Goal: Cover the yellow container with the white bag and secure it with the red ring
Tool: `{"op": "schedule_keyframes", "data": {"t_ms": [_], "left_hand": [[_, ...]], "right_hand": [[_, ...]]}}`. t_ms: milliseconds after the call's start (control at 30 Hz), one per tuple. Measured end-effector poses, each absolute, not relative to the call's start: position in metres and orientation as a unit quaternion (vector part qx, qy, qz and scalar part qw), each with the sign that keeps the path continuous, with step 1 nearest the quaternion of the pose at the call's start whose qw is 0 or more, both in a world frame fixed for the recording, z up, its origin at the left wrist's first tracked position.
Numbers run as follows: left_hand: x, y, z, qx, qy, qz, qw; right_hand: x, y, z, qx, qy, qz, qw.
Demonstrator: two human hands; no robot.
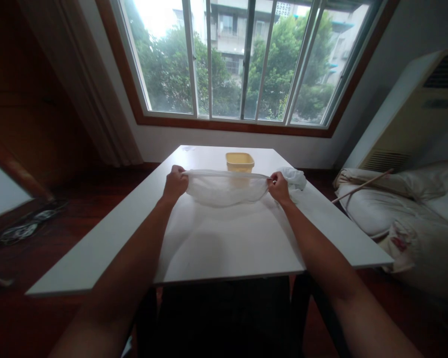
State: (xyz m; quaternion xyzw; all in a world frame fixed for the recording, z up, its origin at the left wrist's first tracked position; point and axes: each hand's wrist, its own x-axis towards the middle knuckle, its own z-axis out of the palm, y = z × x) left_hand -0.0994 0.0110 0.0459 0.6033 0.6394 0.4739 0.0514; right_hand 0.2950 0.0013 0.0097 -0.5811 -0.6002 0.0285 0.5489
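Observation:
A thin, see-through white plastic bag (227,191) is stretched sideways between my two hands above the table. My left hand (176,183) is closed on its left end, fingers pinched together. At the other end, my right hand (278,186) pinches the upper right corner. The bag's top edge runs nearly straight, while its lower edge sags. Behind it stands a yellow plastic tub (239,160), its lower part seen dimly through the film. Just past my right hand lies a crumpled heap of white plastic (294,178).
The white table (227,248) reaches toward the window (231,64). A small clear scrap (188,148) lies at its far left corner. On the right are a covered sofa (373,204) with a thin stick (366,185) and an upright air conditioner (406,109). Cables (26,226) lie on the floor at left.

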Motion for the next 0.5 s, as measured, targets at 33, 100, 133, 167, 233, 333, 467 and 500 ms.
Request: {"op": "schedule_keyframes", "data": {"t_ms": [33, 100, 133, 167, 233, 333, 467, 500], "left_hand": [[-0.098, 0.014, 0.044, 0.586, 0.644, 0.484, 0.091], [-0.097, 0.019, 0.041, 0.555, 0.64, 0.509, 0.151], [-0.097, 0.021, 0.041, 0.543, 0.631, 0.526, 0.175], [-0.097, 0.022, 0.04, 0.533, 0.618, 0.543, 0.197], [-0.1, 0.022, 0.041, 0.513, 0.597, 0.57, 0.233], [-0.103, 0.022, 0.042, 0.493, 0.591, 0.57, 0.289], [-0.101, 0.021, 0.043, 0.46, 0.604, 0.536, 0.37], [-0.1, 0.02, 0.044, 0.444, 0.602, 0.532, 0.397]], "right_hand": [[0.297, 0.003, 0.008, -0.583, -0.601, 0.033, 0.546], [0.301, 0.005, 0.006, -0.588, -0.604, 0.041, 0.536], [0.302, 0.006, 0.005, -0.59, -0.606, 0.045, 0.531], [0.304, 0.007, 0.004, -0.593, -0.608, 0.048, 0.526], [0.306, 0.007, 0.003, -0.595, -0.615, 0.05, 0.515], [0.309, 0.008, 0.001, -0.595, -0.622, 0.054, 0.507], [0.313, 0.012, -0.003, -0.588, -0.635, 0.07, 0.496], [0.313, 0.013, -0.004, -0.586, -0.641, 0.073, 0.491]]}}
